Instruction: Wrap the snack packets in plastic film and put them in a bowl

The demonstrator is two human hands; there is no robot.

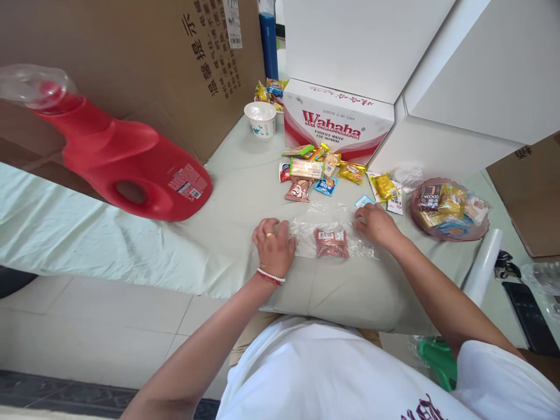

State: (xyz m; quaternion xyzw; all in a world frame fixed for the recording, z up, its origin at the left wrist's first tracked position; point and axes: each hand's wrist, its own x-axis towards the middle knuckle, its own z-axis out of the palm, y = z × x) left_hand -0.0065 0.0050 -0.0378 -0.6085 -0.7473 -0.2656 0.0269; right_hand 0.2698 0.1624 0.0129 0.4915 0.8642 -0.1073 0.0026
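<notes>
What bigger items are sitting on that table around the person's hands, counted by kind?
Red jugs: 1
Printed white cartons: 1
Paper cups: 1
Plates of snacks: 1
Clear bags, pressed flat by the left hand and right hand: 1
Total: 5
The small loose snack packets are too jumbled to count.

Looks like a home room or storeroom I'm using as a packing spot. Tiled floor (87,315) lower left, table under a pale green cloth (87,233), cardboard boxes (144,52) stacked upper left, Wahaha water carton (336,122) top centre, red detergent jug (126,163) left, loose snack packets (319,169) mid-frame.
</notes>
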